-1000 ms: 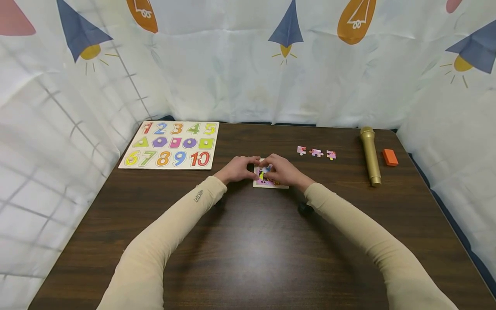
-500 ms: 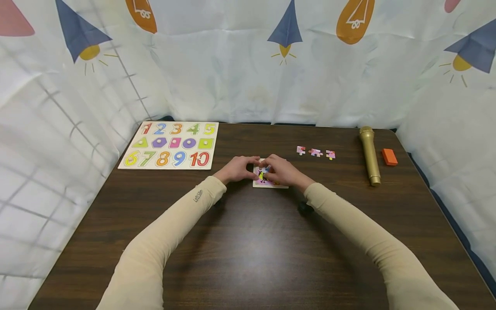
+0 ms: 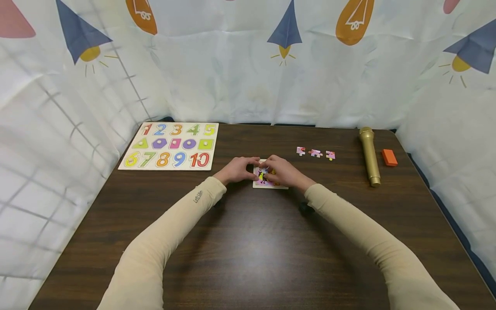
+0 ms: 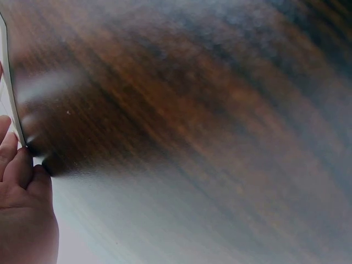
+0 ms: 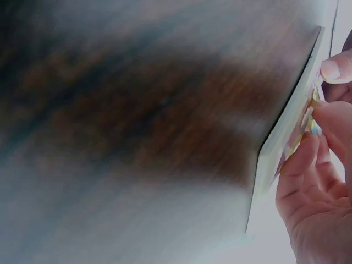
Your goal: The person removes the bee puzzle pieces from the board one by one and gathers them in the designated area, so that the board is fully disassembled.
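A small pink jigsaw tray (image 3: 280, 185) lies at the middle of the dark wooden table (image 3: 248, 249). My left hand (image 3: 252, 163) grips the tray's left edge with curled fingers; the left wrist view shows those fingers (image 4: 22, 165) against the thin tray edge (image 4: 8, 104). My right hand (image 3: 270, 170) lies over the tray and pinches a colourful puzzle piece (image 5: 312, 125) against the tray's face (image 5: 280, 137), thumb (image 5: 336, 69) above it. Both hands hide most of the picture. Three loose puzzle pieces (image 3: 315, 153) lie in a row to the right.
A number-and-shape peg board (image 3: 170, 145) lies at the back left. A gold microphone (image 3: 370, 156) and an orange block (image 3: 389, 157) lie at the back right. Printed white cloth walls (image 3: 248, 64) close in the table on three sides.
My right fingers have shifted slightly over the tray, covering more of the piece. Everything else stays where it was.
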